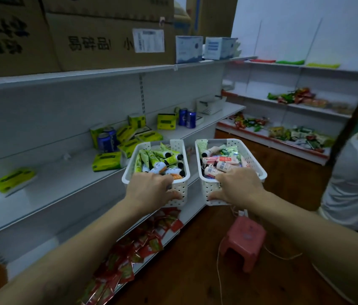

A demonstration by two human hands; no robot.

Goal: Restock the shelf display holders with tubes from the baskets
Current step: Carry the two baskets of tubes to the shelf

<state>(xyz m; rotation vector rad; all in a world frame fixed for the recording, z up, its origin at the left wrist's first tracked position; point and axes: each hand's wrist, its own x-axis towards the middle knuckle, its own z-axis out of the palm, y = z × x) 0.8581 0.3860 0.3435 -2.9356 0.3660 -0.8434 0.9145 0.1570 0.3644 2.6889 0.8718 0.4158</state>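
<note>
Two near rims are gripped, fingers curled over them: the left basket [177,146] by the left hand [151,188], with the shelf [63,183] to that hand's left; the right basket [251,155] by the right hand [239,186]. Tubes [162,161] are heaped just beyond each hand.

Bare forearms stretched forward side by side, left grip [151,188] palm down, fingers curled over the near rim of the left basket [129,171], thumb on its wall, right grip [239,186] likewise on the right basket [259,160]
</note>
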